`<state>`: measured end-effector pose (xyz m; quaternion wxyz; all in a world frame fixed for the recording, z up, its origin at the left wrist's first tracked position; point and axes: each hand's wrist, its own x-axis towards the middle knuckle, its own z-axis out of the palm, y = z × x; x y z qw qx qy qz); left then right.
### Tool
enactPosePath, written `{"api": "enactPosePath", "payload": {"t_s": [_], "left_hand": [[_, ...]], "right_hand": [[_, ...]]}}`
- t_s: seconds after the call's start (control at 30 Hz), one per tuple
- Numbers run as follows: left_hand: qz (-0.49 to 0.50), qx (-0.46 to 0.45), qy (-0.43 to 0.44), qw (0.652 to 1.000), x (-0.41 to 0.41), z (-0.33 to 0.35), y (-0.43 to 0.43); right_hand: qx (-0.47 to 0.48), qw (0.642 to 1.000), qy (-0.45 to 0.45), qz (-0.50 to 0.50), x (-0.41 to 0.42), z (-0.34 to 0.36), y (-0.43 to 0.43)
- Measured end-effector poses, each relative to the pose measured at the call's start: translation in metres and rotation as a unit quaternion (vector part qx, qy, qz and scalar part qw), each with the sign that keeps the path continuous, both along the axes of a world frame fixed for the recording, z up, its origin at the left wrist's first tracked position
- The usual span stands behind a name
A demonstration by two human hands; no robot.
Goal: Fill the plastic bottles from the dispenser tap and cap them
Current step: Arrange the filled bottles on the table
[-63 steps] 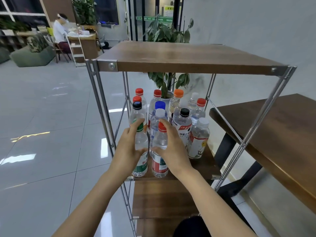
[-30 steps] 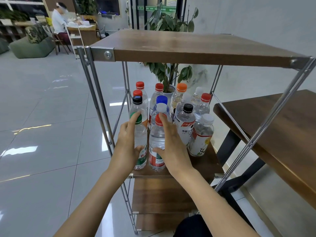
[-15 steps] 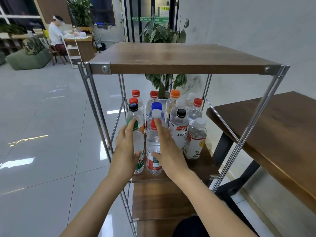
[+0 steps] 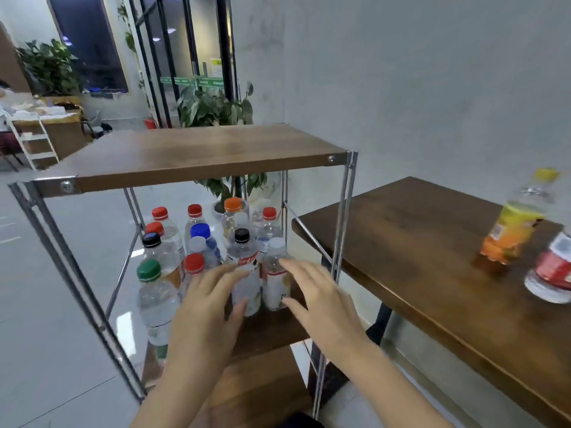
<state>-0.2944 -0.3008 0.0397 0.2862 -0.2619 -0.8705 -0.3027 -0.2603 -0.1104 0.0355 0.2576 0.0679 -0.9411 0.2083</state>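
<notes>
A cluster of capped plastic bottles [image 4: 202, 242] is seen upright on the middle shelf [image 4: 272, 327] of a metal-framed rack [image 4: 343, 211], beneath its wooden top board [image 4: 185, 152]. Clear liquid is seen in the green-capped bottle [image 4: 156, 304] at the front left. The others are transparent too, but how full they are cannot be told. Caps in red, blue, orange, black and white are shown. On the table [image 4: 417, 248] to the right, two more bottles are stood: a yellow-capped bottle [image 4: 509, 233] with an orange label and a red-labelled bottle [image 4: 553, 270] cut by the frame edge. Both are blurred, and their contents cannot be judged.

The left hand [image 4: 210, 307] is held open with fingers spread. Its fingertips are laid against the black-capped bottle [image 4: 245, 261] at the front centre, and the thumb is set before the bottle's lower body; nothing is gripped. The right hand [image 4: 321, 301] is likewise spread open, with fingers reaching over the white-capped bottle [image 4: 275, 282] and the thumb near its base. Whether contact is made cannot be told. These two bottles are placed side by side, between the two hands.
</notes>
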Motion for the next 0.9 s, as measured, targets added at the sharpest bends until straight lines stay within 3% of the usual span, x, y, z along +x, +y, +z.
{"api": "enactPosePath", "payload": {"t_s": [0.17, 0.33, 0.53, 0.73, 0.9], "left_hand": [[-0.135, 0.034, -0.042, 0.989, 0.009, 0.019, 0.082], [-0.252, 0.022, -0.022, 0.967, 0.003, 0.037, 0.166], [-0.328, -0.034, -0.021, 0.944, -0.017, 0.070, 0.282], [-0.405, -0.067, -0.026, 0.911, -0.040, 0.094, 0.400], [-0.458, -0.062, -0.033, 0.886, -0.047, 0.104, 0.481]], "right_hand": [[0.007, 0.989, 0.043, -0.139, 0.033, 0.017, 0.086], [0.044, 0.963, 0.054, -0.261, 0.054, 0.045, 0.166], [0.093, 0.902, 0.057, -0.417, 0.061, 0.077, 0.246], [0.083, 0.831, 0.082, -0.543, 0.060, 0.090, 0.303], [0.039, 0.795, 0.095, -0.598, 0.048, 0.093, 0.325]]}}
